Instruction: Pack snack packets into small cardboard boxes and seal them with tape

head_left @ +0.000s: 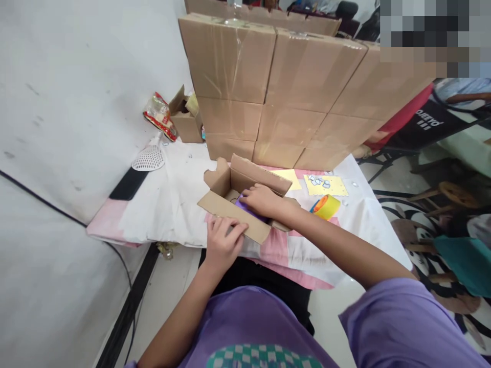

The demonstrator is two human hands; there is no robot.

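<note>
Cardboard box [241, 181] sits on the white-and-pink table cover [184, 199], right in front of the wearer's body, top flaps up, w/ a purple item [241, 203] inside, partly hidden under the R hand. From my end of the feed: R hand [261, 200] is palm-down in the opening, fingers bent over the purple item; can't tell if it's gripping or just pressing, since the fingertips' undersides are hidden. L hand [226, 235] is about half open, fingers loosely spread on the front flap [217, 205], nothing clutched AFAICT. Looks to me like the step is seating or shifting the item in the box, so FWIW: I'd have the L hand press the flap down & out, light pressure only, so the mouth is wide & the box doesn't skid. R hand s/b working flat & slow, item's long side lined up w/ the box's, no forcing at corners. Watch the R wrist near the back flap [261, 174]; a snag there could tip or crease it. Elbow clearance matters too: R forearm passes close to the tape roll [330, 206] & could nudge it. Tall carton stack [291, 97] is just behind, so I'd avoid shoving the box fwd.
</note>
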